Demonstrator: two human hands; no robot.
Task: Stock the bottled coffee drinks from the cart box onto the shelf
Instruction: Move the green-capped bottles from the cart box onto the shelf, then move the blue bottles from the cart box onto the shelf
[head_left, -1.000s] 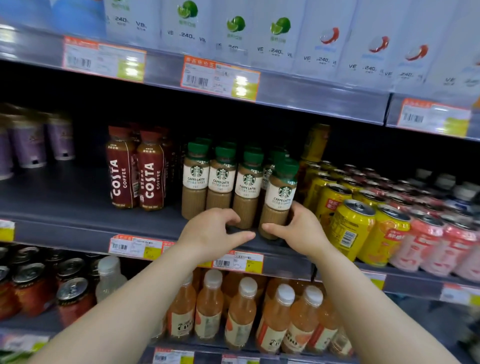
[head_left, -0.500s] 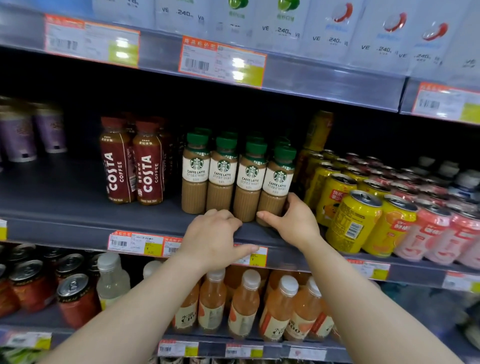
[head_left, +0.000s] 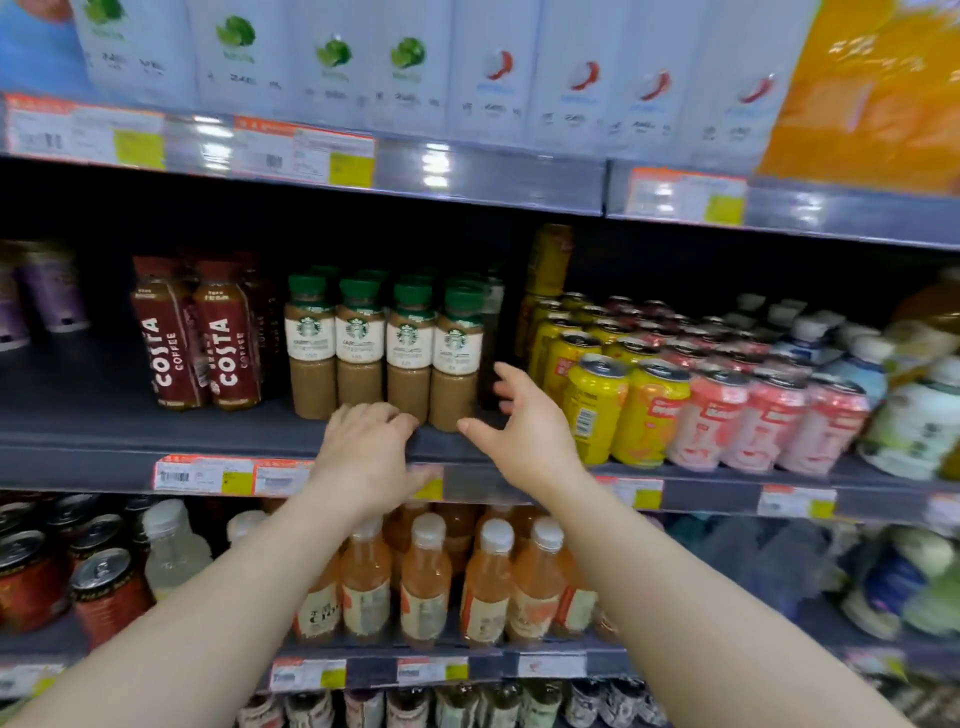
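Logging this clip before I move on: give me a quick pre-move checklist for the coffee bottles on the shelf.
1. Front row of four green-capped coffee bottles upright and level: ok.
2. Right hand off the bottles, fingers spread: ok.
3. Left hand holds nothing, rests at the shelf edge: ok.
4. Room left of the red coffee bottles: ok.
5. Cart box within reach: cannot tell, out of view.

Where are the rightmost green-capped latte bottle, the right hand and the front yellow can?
Rightmost latte bottle (head_left: 457, 345), head view, white label.
Right hand (head_left: 524, 434), head view, back of hand.
Front yellow can (head_left: 595, 410), head view, side wall.
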